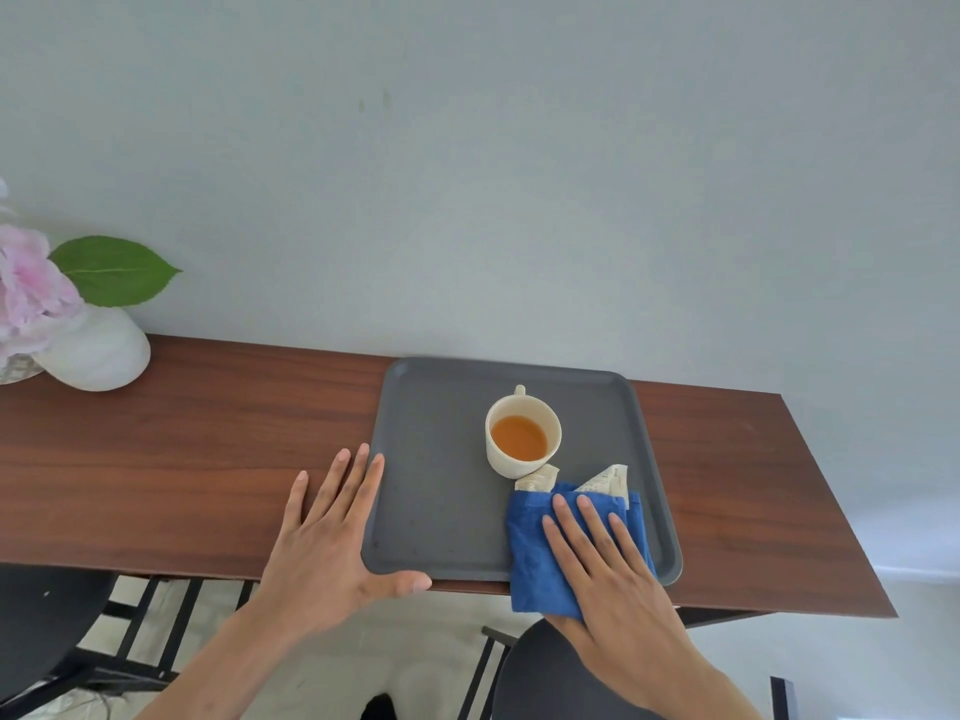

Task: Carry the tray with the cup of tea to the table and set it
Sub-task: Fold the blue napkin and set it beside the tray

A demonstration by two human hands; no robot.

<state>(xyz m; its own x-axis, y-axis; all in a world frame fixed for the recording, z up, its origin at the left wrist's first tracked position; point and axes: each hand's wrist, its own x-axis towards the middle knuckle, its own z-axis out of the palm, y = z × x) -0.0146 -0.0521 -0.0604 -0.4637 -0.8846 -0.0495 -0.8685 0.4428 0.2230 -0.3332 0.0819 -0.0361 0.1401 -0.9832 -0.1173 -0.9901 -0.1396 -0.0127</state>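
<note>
A dark grey tray point(441, 491) lies flat on the brown wooden table point(182, 459), against the wall. On it stands a cream cup point(522, 432) with orange-brown tea. Two small paper packets point(605, 480) lie just in front of the cup. A blue cloth point(535, 553) covers the tray's near right corner and hangs over the table edge. My left hand point(327, 537) rests flat at the tray's near left corner, fingers spread, thumb along the front rim. My right hand point(613, 569) lies flat on the blue cloth with fingers straight.
A white vase point(98, 350) with pink flowers and a green leaf point(114, 270) stands at the table's far left. Dark chairs sit below the table edge, one at the left point(47, 615) and one at the right point(545, 678). The grey wall runs behind the table.
</note>
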